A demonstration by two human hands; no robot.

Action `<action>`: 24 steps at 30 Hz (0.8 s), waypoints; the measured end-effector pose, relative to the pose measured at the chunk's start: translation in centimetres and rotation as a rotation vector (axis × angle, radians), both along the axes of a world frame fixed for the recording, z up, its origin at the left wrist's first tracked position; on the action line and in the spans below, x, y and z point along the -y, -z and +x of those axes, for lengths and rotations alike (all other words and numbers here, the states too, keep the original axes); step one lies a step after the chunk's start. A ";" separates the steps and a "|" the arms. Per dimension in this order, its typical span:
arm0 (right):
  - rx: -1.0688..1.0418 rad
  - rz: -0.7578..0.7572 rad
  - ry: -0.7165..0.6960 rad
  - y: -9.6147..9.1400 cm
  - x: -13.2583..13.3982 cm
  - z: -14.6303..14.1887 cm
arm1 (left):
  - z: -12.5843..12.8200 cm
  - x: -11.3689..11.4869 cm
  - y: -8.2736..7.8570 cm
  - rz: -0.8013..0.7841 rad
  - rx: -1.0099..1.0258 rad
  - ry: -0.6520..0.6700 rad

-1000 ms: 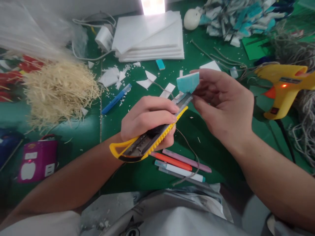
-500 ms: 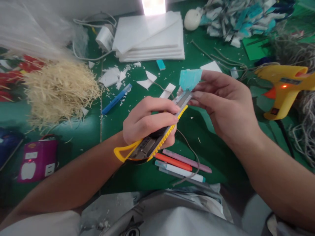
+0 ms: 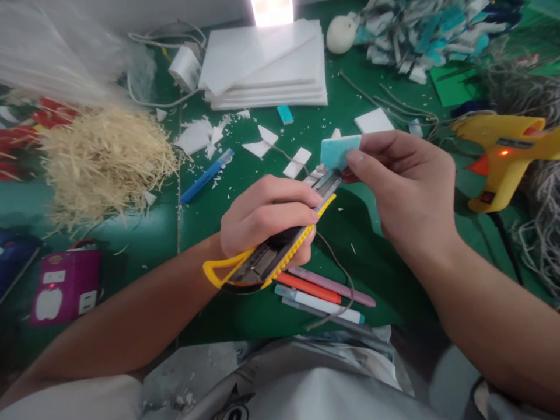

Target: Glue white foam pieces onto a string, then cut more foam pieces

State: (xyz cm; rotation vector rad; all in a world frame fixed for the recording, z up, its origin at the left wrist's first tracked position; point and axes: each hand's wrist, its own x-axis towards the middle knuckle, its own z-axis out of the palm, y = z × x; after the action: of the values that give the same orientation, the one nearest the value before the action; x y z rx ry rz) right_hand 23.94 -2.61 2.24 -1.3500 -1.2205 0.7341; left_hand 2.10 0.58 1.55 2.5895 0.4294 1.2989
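Pinching a teal foam piece (image 3: 338, 151) between thumb and fingertips, the right hand (image 3: 402, 186) holds it just above the blade; the left hand (image 3: 266, 219) is clenched round the yellow utility knife (image 3: 266, 256). Foam looks light, soft, crushable: best gripped by its edges, fingers behind the blade

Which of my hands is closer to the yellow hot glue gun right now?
Right. The right hand, pinching a teal foam piece, is left of the hot glue gun without touching it. The left hand, gripping the yellow utility knife, sits farther left.
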 end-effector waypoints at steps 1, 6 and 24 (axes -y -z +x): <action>0.013 0.001 0.000 0.0 0.0 0.0 | 0.0 0.1 -0.1 0.004 -0.004 0.000; 0.021 0.010 0.036 0.0 0.1 -0.1 | 0.1 0.4 -0.1 0.020 -0.015 0.013; 0.066 0.016 0.006 -0.8 0.4 -0.5 | 0.2 0.1 0.0 0.025 0.011 0.017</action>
State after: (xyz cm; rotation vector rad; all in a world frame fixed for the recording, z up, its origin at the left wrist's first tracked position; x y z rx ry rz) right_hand 23.48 -3.02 3.00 -1.3731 -1.2710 0.6787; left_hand 2.34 0.51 1.52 2.5986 0.3904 1.3210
